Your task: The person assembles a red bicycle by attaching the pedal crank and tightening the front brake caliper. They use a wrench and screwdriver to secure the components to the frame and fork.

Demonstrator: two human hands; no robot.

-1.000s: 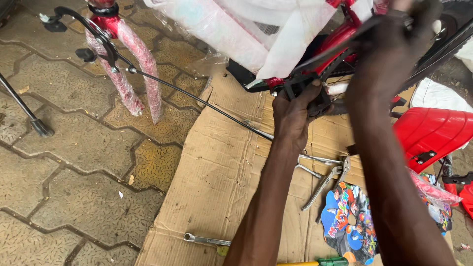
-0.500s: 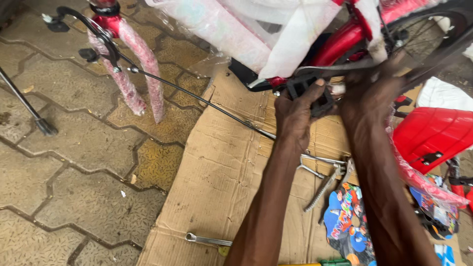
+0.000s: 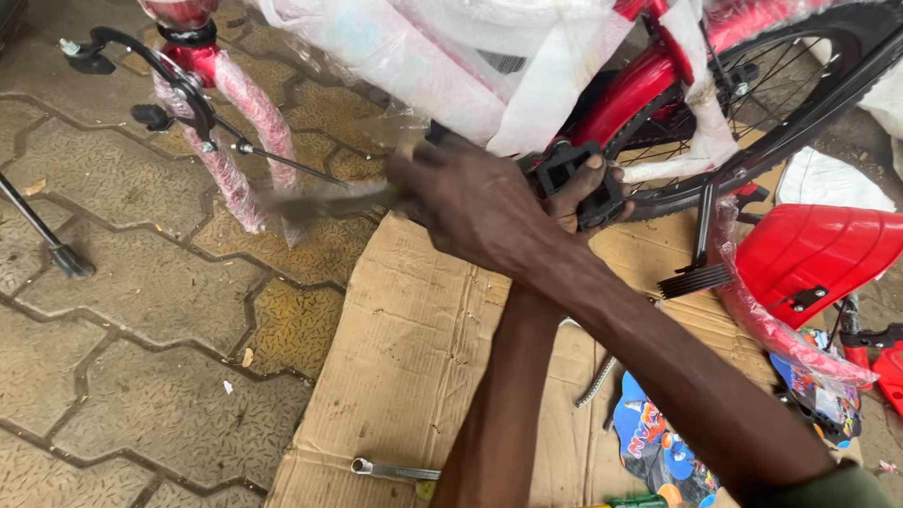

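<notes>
A red bicycle [image 3: 621,103], partly wrapped in white and clear plastic, stands over a sheet of cardboard [image 3: 404,357]. My left hand [image 3: 576,205] reaches up from below and grips the black pedal [image 3: 569,167] at the crank. My right hand [image 3: 470,202] crosses over my left arm. It is closed on a blurred metal tool [image 3: 324,202] that points left from the pedal area. The tool's tip is too smeared to make out.
A spanner [image 3: 390,468] lies on the cardboard's near edge. A red mudguard [image 3: 818,254] and a colourful printed panel [image 3: 658,442] lie at the right, below the rear wheel [image 3: 809,103] and kickstand [image 3: 701,245]. The wrapped fork [image 3: 235,122] stands on paving stones [image 3: 122,329]. A black stand leg [image 3: 47,235] is at far left.
My right hand has come down from the upper right and swung left across my left arm, now with a tool in it. My left hand stays at the pedal. The view has moved closer.
</notes>
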